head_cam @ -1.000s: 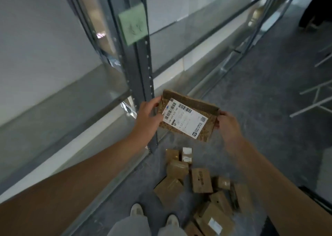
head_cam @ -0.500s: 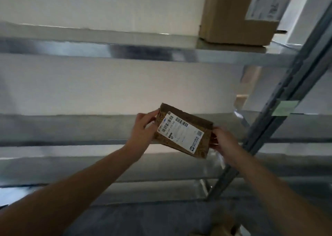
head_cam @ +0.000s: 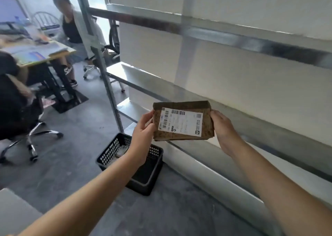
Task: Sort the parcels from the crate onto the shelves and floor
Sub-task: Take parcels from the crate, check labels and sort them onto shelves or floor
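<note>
L hand (head_cam: 143, 129) pinching left edge of parcel (head_cam: 181, 140). R hand (head_cam: 222, 129) cupping right edge. Hands apart, both clamped on it. Held mid-air, label (head_cam: 180, 121) facing up. Grip same as 1 s ago; view swung off floor pile, past upper shelf w/ box, now round to crate (head_cam: 107, 154) at 7 o'clock, under L wrist. Prob. still hunting a slot, nothing placed yet. Shelf (head_cam: 143, 77) edge running 11 to 4 o'clock, close behind parcel, bare where seen. Post (head_cam: 106, 77) at 10. Open floor (head_cam: 75, 160) at 8. Desk (head_cam: 59, 51), chair (head_cam: 32, 136) and seated person further out at 9–10: tight that way.
</note>
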A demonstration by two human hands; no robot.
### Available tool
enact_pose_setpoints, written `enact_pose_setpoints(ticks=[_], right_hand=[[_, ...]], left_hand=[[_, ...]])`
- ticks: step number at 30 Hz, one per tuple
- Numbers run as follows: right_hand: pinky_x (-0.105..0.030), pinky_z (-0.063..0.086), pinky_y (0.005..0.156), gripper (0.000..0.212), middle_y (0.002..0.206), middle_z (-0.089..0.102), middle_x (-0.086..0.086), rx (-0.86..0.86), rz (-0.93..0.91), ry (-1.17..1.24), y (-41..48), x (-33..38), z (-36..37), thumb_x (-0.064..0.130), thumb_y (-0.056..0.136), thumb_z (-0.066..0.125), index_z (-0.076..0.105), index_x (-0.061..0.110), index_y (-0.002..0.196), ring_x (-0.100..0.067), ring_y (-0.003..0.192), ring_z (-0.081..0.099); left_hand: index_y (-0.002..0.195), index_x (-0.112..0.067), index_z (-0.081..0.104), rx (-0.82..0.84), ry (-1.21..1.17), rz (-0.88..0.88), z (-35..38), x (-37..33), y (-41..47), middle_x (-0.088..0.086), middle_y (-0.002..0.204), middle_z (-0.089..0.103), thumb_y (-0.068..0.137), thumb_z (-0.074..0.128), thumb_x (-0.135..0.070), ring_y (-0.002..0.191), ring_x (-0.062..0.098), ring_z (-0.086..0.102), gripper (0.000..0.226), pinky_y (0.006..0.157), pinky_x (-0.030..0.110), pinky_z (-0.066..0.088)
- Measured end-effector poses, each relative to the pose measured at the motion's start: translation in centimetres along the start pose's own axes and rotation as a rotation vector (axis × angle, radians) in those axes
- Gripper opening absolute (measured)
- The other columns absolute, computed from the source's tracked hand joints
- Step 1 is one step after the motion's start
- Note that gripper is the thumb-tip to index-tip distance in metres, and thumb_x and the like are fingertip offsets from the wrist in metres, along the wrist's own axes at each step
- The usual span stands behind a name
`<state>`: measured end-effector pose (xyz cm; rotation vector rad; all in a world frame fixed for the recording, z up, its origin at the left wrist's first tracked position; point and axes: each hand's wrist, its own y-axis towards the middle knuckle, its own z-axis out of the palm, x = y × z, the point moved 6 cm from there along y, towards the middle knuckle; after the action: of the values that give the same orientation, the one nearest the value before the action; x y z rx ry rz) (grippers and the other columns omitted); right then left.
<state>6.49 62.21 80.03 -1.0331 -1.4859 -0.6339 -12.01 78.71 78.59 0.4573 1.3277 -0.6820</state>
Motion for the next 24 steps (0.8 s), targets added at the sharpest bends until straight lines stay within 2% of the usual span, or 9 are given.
enact_pose_setpoints(ticks=[3, 5, 7, 10, 12, 15, 18, 21, 24], right_hand=[[-0.014, 0.046, 0.049, 0.033, 0.081, 0.071, 0.002, 0.129, -0.022, -0.065, 0.6, 1.0, 6.4, 0.025, 0.102, 0.039, 0.069, 0.011, 0.095, -0.008, 0.067, 0.065], [-0.012, 0.046, 0.047, 0.033, 0.079, 0.070, 0.003, 0.183, -0.044, -0.084, 1.6, 1.4, 10.4, 0.024, 0.103, 0.039, 0.068, 0.012, 0.093, -0.007, 0.067, 0.065], [-0.015, 0.050, 0.053, 0.030, 0.096, 0.070, -0.003, 0.248, -0.067, -0.079, 2.8, 1.8, 14.6, 0.027, 0.103, 0.039, 0.068, 0.018, 0.099, -0.010, 0.080, 0.067], [-0.023, 0.054, 0.064, 0.025, 0.129, 0.054, -0.011, 0.360, -0.062, -0.084, 5.2, 1.5, 20.4, 0.037, 0.102, 0.038, 0.064, 0.034, 0.103, -0.019, 0.105, 0.063], [-0.029, 0.057, 0.069, 0.024, 0.132, 0.046, -0.006, 0.405, -0.053, -0.085, 6.8, 1.0, 23.7, 0.036, 0.104, 0.037, 0.060, 0.040, 0.105, -0.020, 0.110, 0.059], [-0.047, 0.056, 0.090, 0.025, 0.130, 0.041, -0.007, 0.441, -0.026, -0.054, 10.1, 0.2, 28.2, 0.032, 0.104, 0.038, 0.060, 0.043, 0.106, -0.021, 0.113, 0.057], [-0.049, 0.058, 0.086, 0.031, 0.128, 0.049, -0.009, 0.528, 0.025, -0.100, 14.2, -1.4, 32.5, 0.035, 0.101, 0.039, 0.065, 0.050, 0.097, -0.025, 0.108, 0.061], [-0.047, 0.060, 0.082, 0.029, 0.124, 0.057, -0.009, 0.604, 0.091, -0.173, 19.2, -3.6, 35.3, 0.042, 0.095, 0.040, 0.063, 0.060, 0.097, -0.024, 0.103, 0.065], [-0.047, 0.060, 0.077, 0.027, 0.126, 0.056, -0.007, 0.698, 0.213, -0.240, 24.1, -6.3, 37.3, 0.044, 0.095, 0.040, 0.061, 0.055, 0.108, -0.026, 0.104, 0.064]], left_hand=[[0.115, -0.028, 0.064, -0.093, -0.022, 0.001, -6.1, -0.3, 0.3, -0.001, 0.113, 0.072, 0.090, 0.049, 0.001, 0.107, 0.019, 0.068, 0.041, 0.086, 0.039, 0.057], [0.116, -0.025, 0.062, -0.171, -0.041, -0.008, -9.8, -0.1, 0.5, 0.000, 0.116, 0.070, 0.091, 0.048, 0.001, 0.110, 0.019, 0.067, 0.040, 0.083, 0.037, 0.058], [0.122, -0.018, 0.058, -0.252, -0.076, -0.018, -12.7, 0.1, 0.6, 0.001, 0.117, 0.067, 0.092, 0.045, 0.004, 0.106, 0.015, 0.067, 0.039, 0.075, 0.027, 0.057], [0.127, -0.009, 0.054, -0.353, -0.114, -0.021, -16.0, 0.3, 1.1, 0.006, 0.123, 0.063, 0.094, 0.041, 0.007, 0.109, 0.017, 0.065, 0.039, 0.071, 0.022, 0.057], [0.124, -0.008, 0.054, -0.422, -0.111, -0.023, -17.9, 0.6, 2.1, 0.007, 0.125, 0.062, 0.093, 0.040, 0.009, 0.114, 0.020, 0.062, 0.038, 0.069, 0.021, 0.056], [0.119, -0.010, 0.054, -0.530, -0.110, -0.046, -20.2, 1.5, 4.5, 0.006, 0.125, 0.062, 0.092, 0.038, 0.011, 0.115, 0.020, 0.062, 0.037, 0.066, 0.022, 0.057], [0.112, -0.015, 0.053, -0.628, -0.085, -0.096, -21.6, 3.4, 8.1, 0.004, 0.123, 0.062, 0.092, 0.038, 0.011, 0.112, 0.018, 0.063, 0.036, 0.066, 0.024, 0.057], [0.113, -0.016, 0.050, -0.716, -0.055, -0.191, -22.5, 5.9, 12.5, 0.005, 0.122, 0.061, 0.092, 0.040, 0.011, 0.108, 0.018, 0.064, 0.035, 0.077, 0.035, 0.058], [0.117, -0.012, 0.051, -0.754, -0.036, -0.308, -22.7, 8.6, 16.7, 0.003, 0.116, 0.064, 0.092, 0.043, 0.011, 0.102, 0.019, 0.064, 0.035, 0.093, 0.049, 0.051]])
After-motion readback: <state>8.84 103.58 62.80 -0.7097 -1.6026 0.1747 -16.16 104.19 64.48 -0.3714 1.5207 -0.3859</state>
